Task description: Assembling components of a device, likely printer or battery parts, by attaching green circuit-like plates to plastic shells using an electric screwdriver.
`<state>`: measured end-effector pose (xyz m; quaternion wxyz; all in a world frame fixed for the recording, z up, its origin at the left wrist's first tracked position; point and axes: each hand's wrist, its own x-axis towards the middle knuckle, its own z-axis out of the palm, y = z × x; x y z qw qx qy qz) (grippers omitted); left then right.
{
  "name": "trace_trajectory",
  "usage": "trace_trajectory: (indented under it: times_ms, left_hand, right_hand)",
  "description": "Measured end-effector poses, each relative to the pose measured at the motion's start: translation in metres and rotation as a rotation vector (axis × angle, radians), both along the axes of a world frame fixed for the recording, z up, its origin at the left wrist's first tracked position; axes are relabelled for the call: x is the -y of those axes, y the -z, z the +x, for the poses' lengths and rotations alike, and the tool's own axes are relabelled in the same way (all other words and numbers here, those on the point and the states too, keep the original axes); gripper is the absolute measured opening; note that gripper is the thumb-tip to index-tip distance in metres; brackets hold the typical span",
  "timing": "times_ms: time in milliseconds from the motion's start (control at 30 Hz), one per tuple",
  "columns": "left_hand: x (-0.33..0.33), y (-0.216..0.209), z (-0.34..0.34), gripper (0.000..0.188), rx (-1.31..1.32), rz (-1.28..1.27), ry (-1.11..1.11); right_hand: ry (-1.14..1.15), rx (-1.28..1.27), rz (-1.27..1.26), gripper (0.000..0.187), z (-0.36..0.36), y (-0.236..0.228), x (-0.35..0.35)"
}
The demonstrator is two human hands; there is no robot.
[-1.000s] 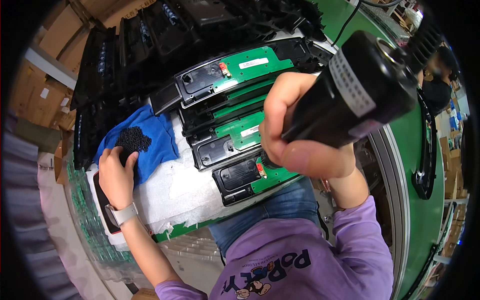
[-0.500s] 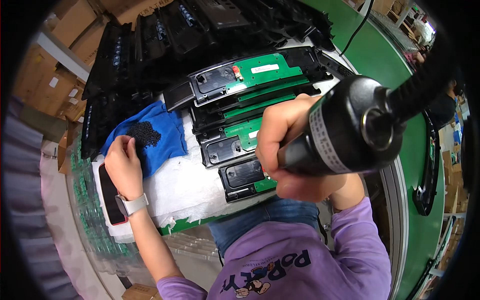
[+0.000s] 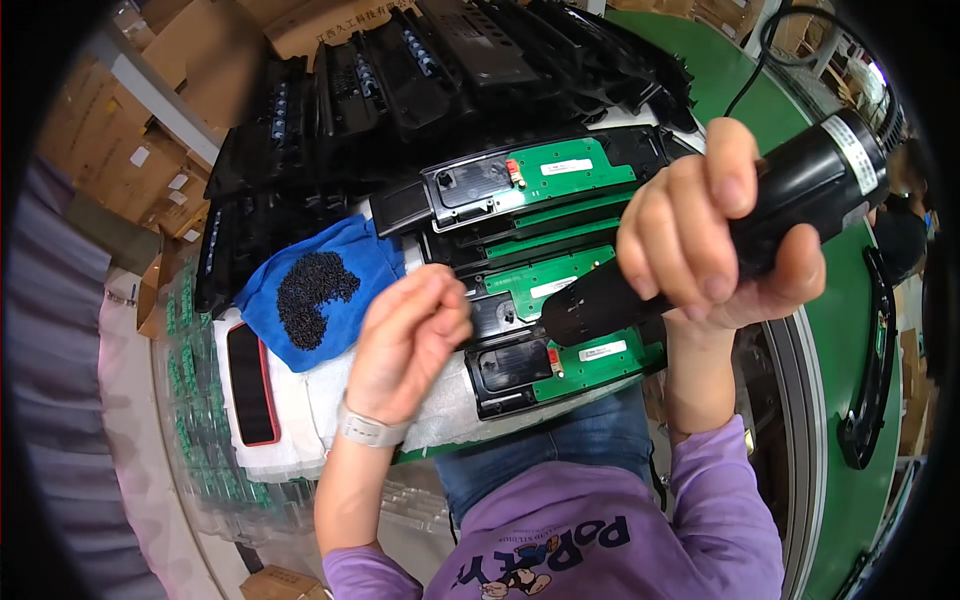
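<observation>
driver [image 3: 795,192]: one, black, thick-barrelled, pale label near the rear; held aloft, nose slanting to 8 o'clock above the panels, contact cannot be told.

right hand [image 3: 690,240]: wrapped round the driver's barrel.

left hand [image 3: 415,335]: at 8 o'clock from the right, near the nose; fingers curled in; whether a screw is pinched cannot be told.

step, as judged: bringing screw and driver together. next move calls for a steady nose, set squarely over a panel.

near panel [image 3: 575,378]: 7 o'clock from the right hand; black tray, green board.

screws [image 3: 315,295]: small, black, heaped on blue cloth [image 3: 268,335], 10 o'clock from the left hand.
</observation>
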<state>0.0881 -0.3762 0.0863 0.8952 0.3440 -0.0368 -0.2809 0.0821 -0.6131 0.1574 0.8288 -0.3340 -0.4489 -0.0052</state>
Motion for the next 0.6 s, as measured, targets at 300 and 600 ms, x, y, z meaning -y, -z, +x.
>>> trace_trajectory:
  times_ms: [300, 600]
  left_hand:
    - [0.018, 0.006, -0.008, 0.012, 0.204, 0.295, 0.092]
    - [0.018, 0.002, -0.011, 0.01, 0.372, 0.533, 0.07]
  right_hand:
    - [0.153, 0.015, 0.119, 0.034, -0.002, 0.0, 0.009]
    - [0.097, -0.01, 0.043, 0.035, -0.001, 0.01, 0.003]
